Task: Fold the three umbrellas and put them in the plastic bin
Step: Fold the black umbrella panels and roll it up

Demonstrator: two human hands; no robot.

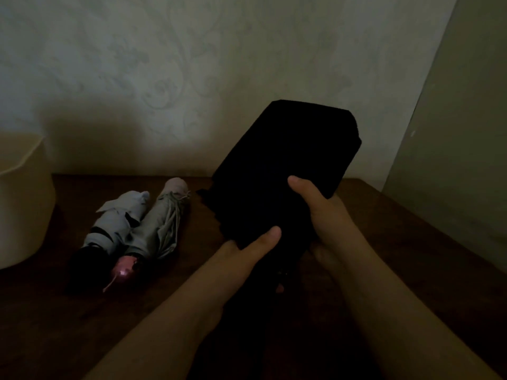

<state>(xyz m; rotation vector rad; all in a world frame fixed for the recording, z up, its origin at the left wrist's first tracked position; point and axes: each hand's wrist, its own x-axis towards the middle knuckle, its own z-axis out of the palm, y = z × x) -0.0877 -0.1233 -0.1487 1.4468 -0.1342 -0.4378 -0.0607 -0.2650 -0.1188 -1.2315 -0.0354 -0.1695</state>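
A black umbrella (282, 165) is held up over the middle of the dark wooden table (411, 229), its collapsed canopy pointing away from me. My left hand (247, 250) grips its lower left side with the thumb laid across the fabric. My right hand (321, 209) grips its right side, thumb on top. To the left, two folded umbrellas lie side by side on the table: a pale grey-blue one (115, 223) with a black handle, and a grey-green one (162, 220) with a pink handle. The cream plastic bin (22, 198) stands at the far left.
A patterned wall rises right behind the table. A pale panel or door (461, 133) stands at the right. The room is dim. The table's right edge runs diagonally toward me.
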